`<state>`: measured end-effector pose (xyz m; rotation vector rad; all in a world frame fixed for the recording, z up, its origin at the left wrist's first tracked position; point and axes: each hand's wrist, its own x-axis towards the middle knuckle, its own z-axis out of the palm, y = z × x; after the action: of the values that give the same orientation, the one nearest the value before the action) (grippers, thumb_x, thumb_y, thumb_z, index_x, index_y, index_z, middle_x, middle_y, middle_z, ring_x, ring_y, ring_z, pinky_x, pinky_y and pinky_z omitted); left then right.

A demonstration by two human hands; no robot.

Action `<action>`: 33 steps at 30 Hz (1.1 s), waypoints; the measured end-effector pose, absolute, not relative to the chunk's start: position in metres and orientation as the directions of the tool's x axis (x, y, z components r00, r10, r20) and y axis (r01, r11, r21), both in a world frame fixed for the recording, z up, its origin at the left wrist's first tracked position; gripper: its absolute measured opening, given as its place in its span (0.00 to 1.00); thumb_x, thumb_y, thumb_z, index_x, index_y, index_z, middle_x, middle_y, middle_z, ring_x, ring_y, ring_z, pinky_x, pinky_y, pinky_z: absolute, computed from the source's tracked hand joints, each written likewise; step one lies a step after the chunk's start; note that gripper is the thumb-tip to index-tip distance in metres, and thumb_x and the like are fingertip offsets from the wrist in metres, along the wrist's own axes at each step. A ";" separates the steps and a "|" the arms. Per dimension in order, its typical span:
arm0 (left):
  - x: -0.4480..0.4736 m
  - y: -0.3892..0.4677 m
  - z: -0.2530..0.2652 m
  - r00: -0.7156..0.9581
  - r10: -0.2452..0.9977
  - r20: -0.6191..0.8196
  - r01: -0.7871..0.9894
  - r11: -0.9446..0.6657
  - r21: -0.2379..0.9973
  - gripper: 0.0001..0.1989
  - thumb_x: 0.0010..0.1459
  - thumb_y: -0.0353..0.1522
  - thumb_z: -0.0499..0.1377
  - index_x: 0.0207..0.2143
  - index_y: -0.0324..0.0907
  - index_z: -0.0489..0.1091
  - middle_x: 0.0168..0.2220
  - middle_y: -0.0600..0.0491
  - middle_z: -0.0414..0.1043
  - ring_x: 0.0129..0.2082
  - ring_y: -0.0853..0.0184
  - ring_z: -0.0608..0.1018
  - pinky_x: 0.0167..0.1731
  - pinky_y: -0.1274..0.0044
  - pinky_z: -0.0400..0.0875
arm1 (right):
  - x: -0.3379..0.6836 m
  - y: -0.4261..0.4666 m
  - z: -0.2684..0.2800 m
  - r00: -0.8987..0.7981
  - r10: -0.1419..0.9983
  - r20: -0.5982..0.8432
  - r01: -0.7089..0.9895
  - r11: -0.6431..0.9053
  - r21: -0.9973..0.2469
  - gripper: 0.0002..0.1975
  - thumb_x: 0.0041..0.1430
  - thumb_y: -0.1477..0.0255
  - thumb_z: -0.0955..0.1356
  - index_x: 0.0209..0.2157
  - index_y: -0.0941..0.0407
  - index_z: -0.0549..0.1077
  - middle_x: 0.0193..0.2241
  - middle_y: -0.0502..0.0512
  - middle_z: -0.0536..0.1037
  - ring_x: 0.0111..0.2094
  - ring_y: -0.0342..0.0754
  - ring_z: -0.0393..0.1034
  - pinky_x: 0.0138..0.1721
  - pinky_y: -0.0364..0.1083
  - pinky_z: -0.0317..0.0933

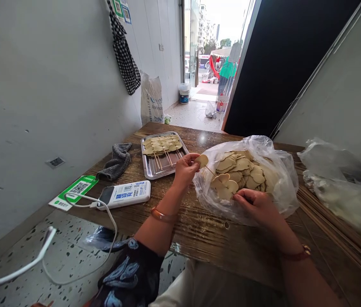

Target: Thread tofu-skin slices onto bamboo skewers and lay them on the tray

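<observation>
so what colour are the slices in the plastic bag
The slices are a pale yellowish beige, seen best in the head view.

The person wears a black sleeve (150,264) printed in blue, pale trousers (180,286), an amber bangle (162,215) and a dark-red bracelet (295,256).

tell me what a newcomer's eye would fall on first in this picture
Most likely the clear plastic bag heaped with pale round slices, right of centre on the wooden table, where the left hand pinches one slice at a thin stick and the right hand holds another. Next might come the metal tray of skewered slices to its left, then the checked cloth hanging on the left wall.
</observation>
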<state>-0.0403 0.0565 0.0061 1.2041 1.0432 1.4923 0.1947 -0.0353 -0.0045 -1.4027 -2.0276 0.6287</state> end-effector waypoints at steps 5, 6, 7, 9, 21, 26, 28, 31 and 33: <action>-0.039 0.054 0.007 -0.074 0.965 0.252 -0.046 -0.256 0.966 0.08 0.47 0.31 0.61 0.32 0.37 0.74 0.25 0.55 0.71 0.21 0.75 0.68 0.22 0.82 0.64 | 0.192 -0.036 -0.001 -0.273 0.943 0.192 0.670 0.329 -0.665 0.16 0.62 0.62 0.63 0.26 0.55 0.73 0.21 0.49 0.74 0.24 0.45 0.67 0.26 0.42 0.55; -0.039 0.053 0.007 -0.071 0.962 0.263 -0.010 -0.265 0.964 0.07 0.48 0.31 0.61 0.31 0.37 0.74 0.24 0.56 0.70 0.21 0.75 0.68 0.22 0.82 0.63 | 0.192 -0.037 -0.001 -0.274 0.943 0.189 0.669 0.328 -0.667 0.16 0.62 0.62 0.63 0.25 0.55 0.73 0.21 0.49 0.74 0.24 0.45 0.67 0.26 0.42 0.55; -0.039 0.053 0.007 -0.071 0.958 0.276 0.028 -0.275 0.961 0.06 0.48 0.30 0.61 0.31 0.38 0.74 0.23 0.56 0.70 0.21 0.75 0.68 0.22 0.82 0.63 | 0.191 -0.037 0.000 -0.273 0.944 0.185 0.670 0.324 -0.668 0.16 0.62 0.62 0.63 0.25 0.55 0.72 0.21 0.49 0.74 0.24 0.45 0.67 0.26 0.42 0.55; -0.039 0.053 0.006 -0.081 0.946 0.315 0.101 -0.307 0.946 0.05 0.49 0.28 0.60 0.30 0.38 0.75 0.24 0.55 0.71 0.23 0.74 0.69 0.23 0.82 0.63 | 0.190 -0.038 0.002 -0.274 0.945 0.177 0.675 0.320 -0.665 0.16 0.62 0.62 0.62 0.25 0.55 0.73 0.21 0.49 0.74 0.24 0.45 0.67 0.26 0.42 0.56; -0.033 0.049 0.008 -0.030 0.867 0.497 0.312 -0.465 0.829 0.04 0.50 0.27 0.61 0.28 0.41 0.77 0.28 0.53 0.70 0.27 0.72 0.70 0.28 0.80 0.64 | 0.183 -0.036 -0.001 -0.254 0.935 0.247 0.703 0.354 -0.617 0.15 0.61 0.64 0.62 0.24 0.55 0.72 0.20 0.49 0.73 0.23 0.44 0.66 0.26 0.42 0.56; -0.033 0.049 0.006 -0.106 0.945 0.308 0.037 -0.306 0.951 0.05 0.47 0.29 0.62 0.30 0.39 0.76 0.29 0.53 0.73 0.25 0.73 0.70 0.26 0.80 0.64 | 0.183 -0.035 -0.005 -0.245 0.933 0.265 0.682 0.360 -0.636 0.15 0.62 0.65 0.62 0.25 0.56 0.73 0.21 0.49 0.74 0.24 0.44 0.67 0.27 0.41 0.57; -0.035 0.050 0.006 -0.114 0.970 0.213 -0.117 -0.226 0.967 0.08 0.45 0.30 0.63 0.31 0.38 0.75 0.27 0.54 0.72 0.24 0.73 0.69 0.24 0.81 0.63 | 0.183 -0.035 -0.006 -0.246 0.932 0.266 0.674 0.361 -0.644 0.16 0.62 0.64 0.62 0.25 0.56 0.73 0.20 0.49 0.73 0.24 0.44 0.67 0.27 0.41 0.56; -0.037 0.050 0.007 -0.064 0.991 0.121 -0.307 -0.135 0.942 0.12 0.42 0.31 0.65 0.32 0.37 0.74 0.26 0.55 0.72 0.23 0.74 0.69 0.21 0.82 0.62 | 0.184 -0.036 -0.006 -0.251 0.930 0.268 0.676 0.367 -0.639 0.16 0.62 0.64 0.62 0.25 0.56 0.73 0.20 0.49 0.72 0.24 0.44 0.67 0.26 0.41 0.56; -0.039 0.049 0.008 -0.029 0.997 0.073 -0.396 -0.078 0.915 0.14 0.40 0.30 0.67 0.32 0.37 0.73 0.25 0.55 0.72 0.23 0.75 0.69 0.21 0.82 0.61 | 0.184 -0.036 -0.006 -0.247 0.930 0.273 0.682 0.367 -0.633 0.16 0.62 0.64 0.62 0.25 0.56 0.73 0.20 0.49 0.73 0.24 0.44 0.67 0.27 0.41 0.56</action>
<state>-0.0387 0.0492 0.0083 0.9491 0.8742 1.4406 0.1838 -0.0361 -0.0062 -1.3893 -2.0148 0.5196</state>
